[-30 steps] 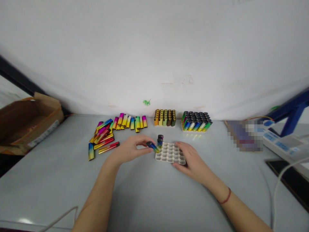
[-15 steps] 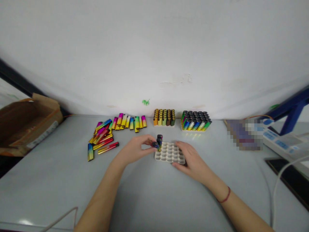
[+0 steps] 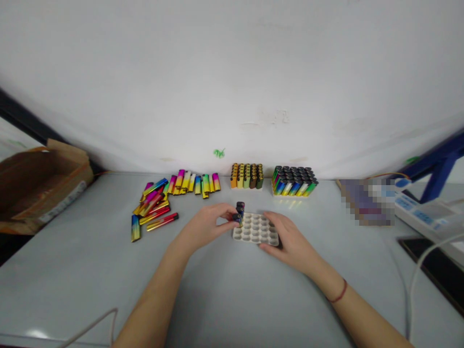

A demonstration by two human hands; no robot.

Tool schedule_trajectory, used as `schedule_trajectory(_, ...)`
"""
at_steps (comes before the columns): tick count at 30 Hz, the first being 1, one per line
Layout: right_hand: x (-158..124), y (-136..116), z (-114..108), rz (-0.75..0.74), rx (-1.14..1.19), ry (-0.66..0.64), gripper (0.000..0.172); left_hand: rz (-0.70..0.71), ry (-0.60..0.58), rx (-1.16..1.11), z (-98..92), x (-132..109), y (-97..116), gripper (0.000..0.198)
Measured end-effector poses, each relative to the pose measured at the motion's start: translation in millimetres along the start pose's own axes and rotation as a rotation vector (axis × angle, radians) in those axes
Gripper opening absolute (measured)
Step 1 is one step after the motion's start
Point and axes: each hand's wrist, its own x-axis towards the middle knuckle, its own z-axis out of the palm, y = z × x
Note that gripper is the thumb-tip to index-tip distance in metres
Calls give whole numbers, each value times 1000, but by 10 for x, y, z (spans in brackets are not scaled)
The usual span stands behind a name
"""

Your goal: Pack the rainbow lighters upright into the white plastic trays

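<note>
My left hand (image 3: 211, 223) pinches a lighter (image 3: 237, 218) at the ten-o'clock corner of the tray (image 3: 255, 229); my right hand (image 3: 285, 240) grips its three-o'clock side. Two standing lighters (image 3: 240, 209) adjoin it — other cups look bare — while loose lighters (image 3: 154, 203) lie toward ten.

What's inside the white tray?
In the tray, two dark-topped lighters stand at the far left corner; the left hand holds a third there, base hidden. The right hand covers part of the right edge.
</note>
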Motion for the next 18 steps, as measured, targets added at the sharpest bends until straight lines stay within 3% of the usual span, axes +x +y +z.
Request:
schedule_trajectory(14,-6,20,-15,36,13,-14,68,-37,-2,83,87,15,-48,16)
schedule_trajectory(18,-17,36,2,39,14,-16,68,-21,-92,193,55,20,-64,17)
